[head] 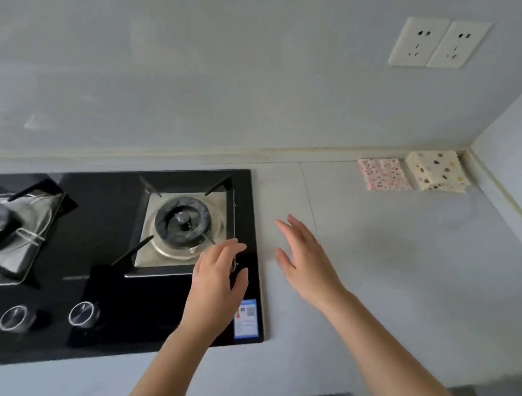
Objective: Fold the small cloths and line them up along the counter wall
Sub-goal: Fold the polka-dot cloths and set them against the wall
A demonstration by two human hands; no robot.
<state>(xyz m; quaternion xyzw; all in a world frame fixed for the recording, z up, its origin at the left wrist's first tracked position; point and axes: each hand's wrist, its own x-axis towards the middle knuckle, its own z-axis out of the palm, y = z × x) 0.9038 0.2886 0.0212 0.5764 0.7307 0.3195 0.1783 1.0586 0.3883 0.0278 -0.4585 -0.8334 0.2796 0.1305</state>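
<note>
Two folded cloths lie against the back wall at the far right of the counter. The pink dotted cloth (384, 174) is flat; beside it in the corner sits a thicker cream cloth with coloured spots (438, 170). My left hand (216, 284) hovers over the right edge of the black hob, fingers loosely apart, holding nothing. My right hand (306, 260) is spread flat above the bare grey counter just right of the hob, also holding nothing. Both hands are well short of the cloths.
A black glass gas hob (112, 295) with two burners and two knobs fills the left half of the counter. A double wall socket (438, 44) is above the cloths. The counter (404, 273) ends at a side wall on the right.
</note>
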